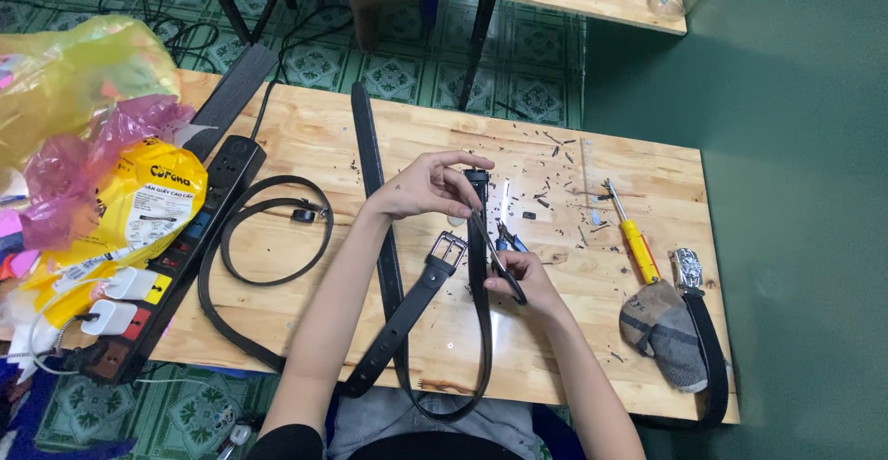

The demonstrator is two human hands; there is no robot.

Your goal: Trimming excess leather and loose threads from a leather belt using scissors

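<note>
1. The black belt (478, 266) lies mid-worktop, its end lifted and pinched in the left hand (427, 185).
2. The right hand (520, 275) grips scissors (499, 261) against the strap.
3. A yellow screwdriver (633, 235) lies near the right edge of the worktop (305, 312).

bare wood right of the hands up to the screwdriver (638, 245), looped belt (268, 229) and power strip (176, 257) crowding the left

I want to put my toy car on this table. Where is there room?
Bare wood lies at the near edge, between the looped black leather belt and the silver-buckled black belt, and between the right hand and the yellow-handled screwdriver. It is crowded around both hands and by the black power strip.
</note>
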